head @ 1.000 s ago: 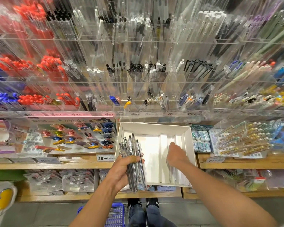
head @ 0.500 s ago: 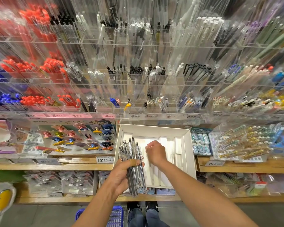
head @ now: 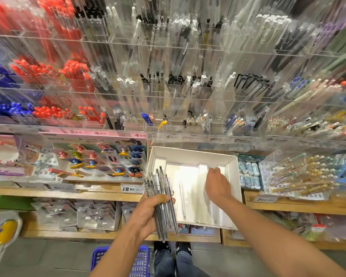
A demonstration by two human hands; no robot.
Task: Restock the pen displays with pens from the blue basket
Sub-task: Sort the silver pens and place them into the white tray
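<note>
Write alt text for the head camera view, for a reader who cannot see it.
A person's left hand grips a bundle of clear pens beside a white tray on a shop shelf, while the right hand reaches over the tray. Acrylic pen displays fill the wall above; a blue basket sits on the floor.

A yellow price tag (head: 131,189) marked 12.90 is fixed on the wooden shelf (head: 100,193) edge. Above it, a card of colourful small figures (head: 100,158) is displayed. Below it, clear packets (head: 76,215) are laid.

1 head-worn wide-angle view looks forward and down, close to the clear acrylic pen racks (head: 168,92).
</note>
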